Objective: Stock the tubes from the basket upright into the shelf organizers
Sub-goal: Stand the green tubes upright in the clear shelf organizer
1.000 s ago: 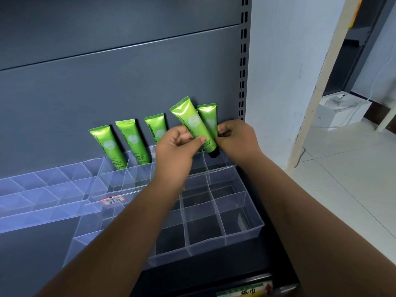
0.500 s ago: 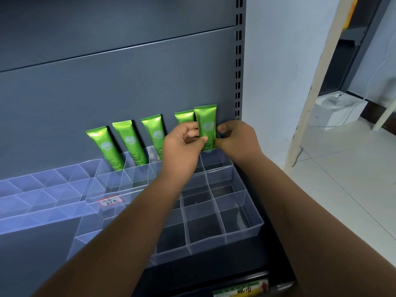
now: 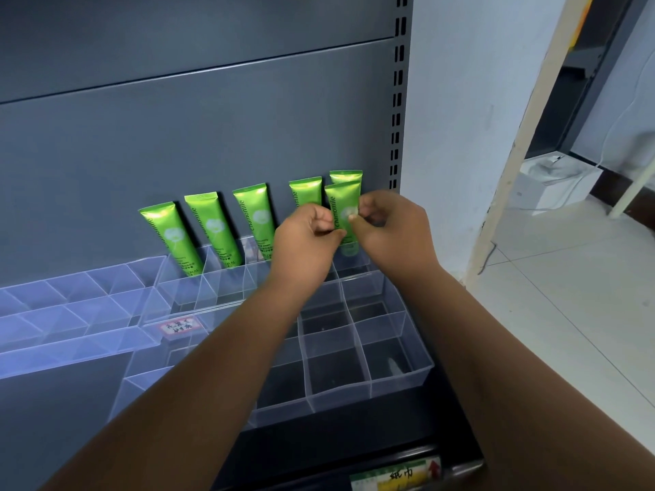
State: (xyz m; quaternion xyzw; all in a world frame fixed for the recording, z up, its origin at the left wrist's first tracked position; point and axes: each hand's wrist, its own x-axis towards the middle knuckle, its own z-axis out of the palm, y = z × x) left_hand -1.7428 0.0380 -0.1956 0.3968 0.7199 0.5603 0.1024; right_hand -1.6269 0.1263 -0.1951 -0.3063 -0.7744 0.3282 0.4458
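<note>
back panel (image 3: 212, 136): grey | wall (image 3: 460, 101): pale blue | floor (image 3: 567, 313): white tiles | box (image 3: 553, 178): white

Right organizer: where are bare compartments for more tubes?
Free: front rows of the right organizer, behind its front wall, and the left organizer. Crowded: the back row, where five Chamomile tubes stand and the left hand and right hand pinch a sixth tube.

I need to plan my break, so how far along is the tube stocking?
Done: five tubes stand in the organizer's back row. In hand: left hand and right hand pinch a sixth tube at the right end. Remaining: the front compartments hold none; basket unseen.
</note>
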